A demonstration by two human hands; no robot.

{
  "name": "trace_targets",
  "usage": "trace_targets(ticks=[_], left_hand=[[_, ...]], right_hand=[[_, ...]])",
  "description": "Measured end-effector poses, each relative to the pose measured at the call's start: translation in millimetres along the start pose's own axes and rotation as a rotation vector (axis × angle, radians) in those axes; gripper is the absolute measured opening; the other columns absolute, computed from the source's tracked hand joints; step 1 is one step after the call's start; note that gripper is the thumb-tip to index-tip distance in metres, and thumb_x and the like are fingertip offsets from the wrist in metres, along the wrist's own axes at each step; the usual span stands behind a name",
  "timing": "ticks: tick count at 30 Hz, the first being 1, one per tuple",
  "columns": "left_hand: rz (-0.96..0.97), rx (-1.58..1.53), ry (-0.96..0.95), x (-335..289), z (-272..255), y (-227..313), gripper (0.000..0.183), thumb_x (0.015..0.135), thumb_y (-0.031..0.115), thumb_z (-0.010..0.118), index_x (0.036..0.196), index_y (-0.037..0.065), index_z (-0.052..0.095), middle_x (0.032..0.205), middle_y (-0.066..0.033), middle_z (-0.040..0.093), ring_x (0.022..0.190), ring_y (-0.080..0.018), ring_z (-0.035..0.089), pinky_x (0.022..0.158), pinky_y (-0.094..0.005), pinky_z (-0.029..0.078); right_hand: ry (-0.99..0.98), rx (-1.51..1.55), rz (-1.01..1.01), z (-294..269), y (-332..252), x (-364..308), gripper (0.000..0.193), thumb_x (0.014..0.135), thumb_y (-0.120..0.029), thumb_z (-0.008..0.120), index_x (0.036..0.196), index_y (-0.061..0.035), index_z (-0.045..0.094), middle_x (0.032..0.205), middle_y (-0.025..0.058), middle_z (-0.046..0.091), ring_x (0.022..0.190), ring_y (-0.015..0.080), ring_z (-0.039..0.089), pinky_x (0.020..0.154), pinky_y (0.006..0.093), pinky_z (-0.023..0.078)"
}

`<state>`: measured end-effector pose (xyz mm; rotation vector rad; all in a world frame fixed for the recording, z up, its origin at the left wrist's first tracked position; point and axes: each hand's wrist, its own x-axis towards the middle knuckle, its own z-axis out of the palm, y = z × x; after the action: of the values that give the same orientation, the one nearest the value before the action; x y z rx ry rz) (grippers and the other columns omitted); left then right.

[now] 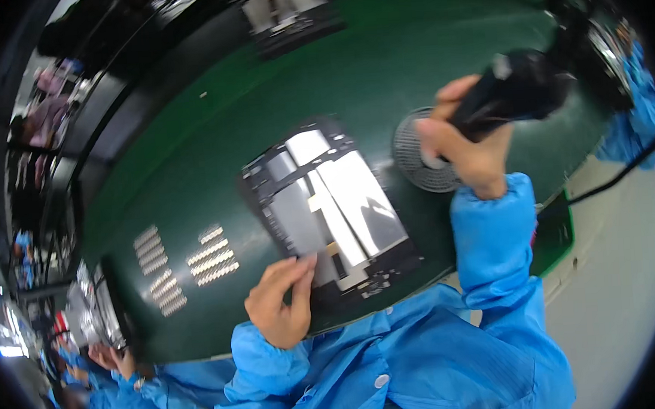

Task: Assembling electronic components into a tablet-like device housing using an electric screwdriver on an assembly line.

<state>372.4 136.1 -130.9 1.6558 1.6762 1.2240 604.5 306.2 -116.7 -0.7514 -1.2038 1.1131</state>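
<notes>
A flat black device [291, 222] like an opened tablet lies before me, with silver panels and a pale strip down its middle. My left hand [282, 301] is at its near left edge, thumb and fingertips brought together in a pinch. What the pinch holds, if anything, is too small to tell. My right hand [470, 147] wraps round a thick black handheld tool [512, 96], whose exact kind is unclear. Beneath that hand is a round grey dish [413, 158] with rings of small holes, partly hidden by the fingers.
Rows of small shiny metal pieces [213, 256] lie left on the green table [189, 153]. Another opened device [294, 19] stands at the far side. A co-worker's hands [112, 360] are at the lower left. A black cable [604, 186] and green bin [558, 243] are at right.
</notes>
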Motion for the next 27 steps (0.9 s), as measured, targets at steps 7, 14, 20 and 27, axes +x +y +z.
trace_targets(ticks=[7, 14, 20, 27], left_hand=[[-0.091, 0.051, 0.152, 22.2, -40.1, -38.2, 0.014, 0.076, -0.007, 0.067, 0.090, -0.004, 0.066, 0.083, -0.0086, 0.065, 0.076, -0.0174, 0.064, 0.070, -0.0260, 0.051], [-0.508, -0.439, -0.001, 51.7, -36.0, -43.4, 0.016, 0.080, 0.002, 0.068, 0.093, -0.008, 0.064, 0.081, -0.0110, 0.066, 0.066, -0.0113, 0.062, 0.058, -0.0215, 0.052], [-0.405, -0.461, -0.109, 57.6, -21.0, -68.7, 0.013, 0.082, 0.006, 0.066, 0.089, -0.006, 0.066, 0.077, -0.0086, 0.066, 0.061, -0.0086, 0.059, 0.053, -0.0212, 0.048], [-0.335, -0.282, -0.140, 66.0, -22.5, -76.3, 0.011, 0.078, 0.006, 0.069, 0.084, -0.003, 0.067, 0.072, -0.0076, 0.060, 0.055, -0.0089, 0.052, 0.050, -0.0258, 0.043]], right_hand=[[-0.096, 0.067, -0.176, 12.1, -24.5, -3.4, 0.039, 0.074, 0.005, 0.066, 0.106, -0.0047, 0.046, 0.064, 0.0064, 0.056, 0.052, 0.0143, 0.054, 0.054, 0.0269, 0.047], [-0.357, 0.149, -0.084, 90.0, -26.3, -9.8, 0.040, 0.072, 0.004, 0.071, 0.101, -0.0052, 0.045, 0.066, 0.0061, 0.057, 0.053, 0.0104, 0.055, 0.051, 0.0219, 0.045], [-0.492, 0.173, -0.104, 136.1, -17.9, -14.5, 0.034, 0.072, 0.008, 0.071, 0.098, -0.0009, 0.051, 0.066, 0.0074, 0.060, 0.060, 0.0111, 0.060, 0.053, 0.0209, 0.046], [-0.504, 0.095, -0.007, 158.0, 0.1, -20.4, 0.038, 0.074, 0.008, 0.068, 0.099, -0.0044, 0.044, 0.063, 0.0070, 0.056, 0.052, 0.0132, 0.056, 0.051, 0.0251, 0.047]])
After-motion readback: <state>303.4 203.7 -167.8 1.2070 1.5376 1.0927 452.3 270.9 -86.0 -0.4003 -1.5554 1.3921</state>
